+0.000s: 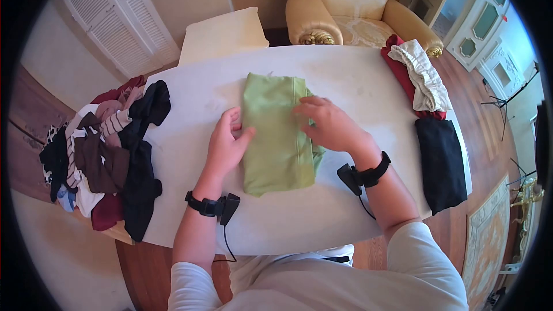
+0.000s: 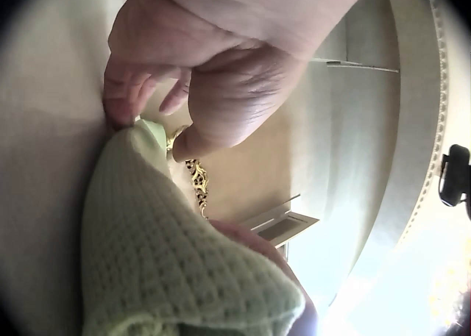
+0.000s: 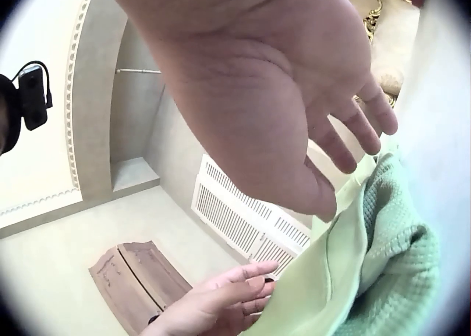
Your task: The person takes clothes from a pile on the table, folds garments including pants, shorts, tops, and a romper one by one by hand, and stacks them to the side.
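A green garment (image 1: 271, 138) lies folded into an upright rectangle in the middle of the white table. At its left edge my left hand (image 1: 226, 145) stands with loosely bent fingers, thumb over the fabric. In the left wrist view the fingertips of that hand (image 2: 213, 64) are right at the cloth's edge, with the waffle-textured fabric (image 2: 162, 233) nearer the camera. My right hand (image 1: 333, 125) hovers over the right edge, fingers extended. The right wrist view has its fingers (image 3: 338, 148) spread just above a smooth green band (image 3: 324, 270), and crumpled textured cloth (image 3: 394, 240) sticks out beside it.
A mixed heap of clothes (image 1: 101, 155) covers the table's left end. Along the right edge lie a folded black garment (image 1: 440, 164) and a white garment (image 1: 423, 75) on red cloth (image 1: 397, 75). A gold armchair (image 1: 357, 6) stands beyond the table (image 1: 196, 92).
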`<state>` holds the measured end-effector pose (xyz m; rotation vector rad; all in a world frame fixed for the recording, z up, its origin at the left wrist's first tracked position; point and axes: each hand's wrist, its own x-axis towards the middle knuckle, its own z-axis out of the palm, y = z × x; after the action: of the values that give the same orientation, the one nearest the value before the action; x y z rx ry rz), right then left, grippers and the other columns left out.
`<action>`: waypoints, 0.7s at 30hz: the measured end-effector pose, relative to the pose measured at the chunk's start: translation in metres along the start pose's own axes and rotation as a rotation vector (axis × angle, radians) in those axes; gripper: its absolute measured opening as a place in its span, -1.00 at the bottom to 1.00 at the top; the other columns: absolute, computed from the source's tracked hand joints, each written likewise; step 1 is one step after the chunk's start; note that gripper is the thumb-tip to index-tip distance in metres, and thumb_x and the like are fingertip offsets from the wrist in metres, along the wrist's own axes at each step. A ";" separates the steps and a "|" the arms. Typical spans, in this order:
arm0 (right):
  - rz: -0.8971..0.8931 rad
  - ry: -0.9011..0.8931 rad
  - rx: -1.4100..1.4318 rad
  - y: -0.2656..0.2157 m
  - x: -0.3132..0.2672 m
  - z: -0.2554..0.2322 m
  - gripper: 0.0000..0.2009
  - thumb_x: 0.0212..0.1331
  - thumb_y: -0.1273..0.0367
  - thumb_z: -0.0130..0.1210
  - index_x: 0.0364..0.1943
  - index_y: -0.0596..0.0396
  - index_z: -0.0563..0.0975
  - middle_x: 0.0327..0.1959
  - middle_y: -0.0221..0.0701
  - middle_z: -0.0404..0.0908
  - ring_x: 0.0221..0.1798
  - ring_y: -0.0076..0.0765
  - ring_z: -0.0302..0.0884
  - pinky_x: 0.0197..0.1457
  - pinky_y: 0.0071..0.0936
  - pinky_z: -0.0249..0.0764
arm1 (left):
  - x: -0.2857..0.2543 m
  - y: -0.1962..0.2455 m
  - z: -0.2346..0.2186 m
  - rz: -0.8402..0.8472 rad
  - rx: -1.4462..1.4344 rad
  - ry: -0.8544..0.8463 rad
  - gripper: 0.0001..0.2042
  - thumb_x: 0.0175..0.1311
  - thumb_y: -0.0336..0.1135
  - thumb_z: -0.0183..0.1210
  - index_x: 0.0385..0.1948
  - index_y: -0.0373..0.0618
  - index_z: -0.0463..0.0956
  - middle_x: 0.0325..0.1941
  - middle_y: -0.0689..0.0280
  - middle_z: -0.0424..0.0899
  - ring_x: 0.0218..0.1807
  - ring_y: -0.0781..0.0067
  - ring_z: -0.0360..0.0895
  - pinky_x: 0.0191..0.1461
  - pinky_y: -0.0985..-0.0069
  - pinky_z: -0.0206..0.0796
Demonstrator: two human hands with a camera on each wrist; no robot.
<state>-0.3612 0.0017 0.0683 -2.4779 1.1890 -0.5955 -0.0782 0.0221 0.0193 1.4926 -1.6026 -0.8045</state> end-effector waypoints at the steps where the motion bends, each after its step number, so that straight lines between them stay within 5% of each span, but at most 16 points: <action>1: 0.023 0.078 -0.018 0.003 0.000 0.000 -0.61 0.19 0.39 0.22 0.14 0.10 0.58 0.22 -0.09 0.55 0.27 0.10 0.50 0.34 -0.15 0.44 | 0.001 -0.004 -0.001 -0.076 -0.143 -0.021 -0.41 0.33 -0.34 0.34 0.36 -0.15 0.31 0.26 0.03 0.54 0.17 0.33 0.58 0.20 0.37 0.47; 2: 0.023 0.075 -0.017 0.004 -0.001 0.000 -0.61 0.19 0.39 0.22 0.14 0.10 0.58 0.22 -0.09 0.55 0.27 0.10 0.50 0.34 -0.15 0.44 | 0.002 -0.009 -0.001 -0.080 -0.144 -0.021 -0.41 0.33 -0.34 0.34 0.36 -0.15 0.31 0.26 0.03 0.54 0.17 0.33 0.58 0.20 0.37 0.47; 4: 0.210 0.073 -0.034 0.005 -0.001 -0.001 -0.54 0.26 0.24 0.23 0.18 0.17 0.50 0.15 0.00 0.57 0.21 0.14 0.53 0.26 -0.10 0.47 | 0.005 -0.011 -0.002 -0.083 -0.210 -0.016 -0.39 0.36 -0.25 0.32 0.37 -0.23 0.27 0.03 0.08 0.66 -0.10 0.39 0.68 -0.11 0.47 0.54; 7: 0.432 -0.010 -0.114 0.002 0.002 -0.001 -0.41 0.28 0.12 0.25 0.25 0.23 0.44 0.07 0.02 0.61 0.13 0.13 0.59 0.20 -0.13 0.50 | 0.003 0.001 -0.009 -0.264 -0.215 -0.133 -0.39 0.40 -0.23 0.30 0.38 -0.25 0.24 -0.01 0.10 0.67 -0.09 0.43 0.64 -0.09 0.48 0.52; 10: 0.452 -0.019 -0.055 0.014 0.004 0.005 -0.30 0.26 0.01 0.25 0.29 0.28 0.37 0.01 0.08 0.63 0.07 0.12 0.63 0.18 -0.12 0.51 | 0.002 0.003 -0.006 -0.271 -0.290 -0.129 -0.34 0.42 -0.14 0.29 0.39 -0.31 0.19 -0.09 0.14 0.69 -0.16 0.48 0.64 -0.22 0.50 0.51; 21: 0.512 -0.047 0.432 0.003 0.010 -0.003 -0.16 0.06 0.23 0.41 0.41 0.27 0.26 -0.13 -0.09 0.66 -0.05 -0.06 0.66 0.07 -0.28 0.56 | 0.005 0.011 -0.020 -0.435 -0.583 -0.362 -0.60 0.36 -0.24 0.33 0.14 -0.20 0.49 0.05 0.31 0.67 0.00 0.50 0.63 0.08 0.46 0.51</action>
<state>-0.3594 -0.0082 0.0714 -1.7350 1.4262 -0.5677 -0.0658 0.0200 0.0395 1.3123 -1.1261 -1.7023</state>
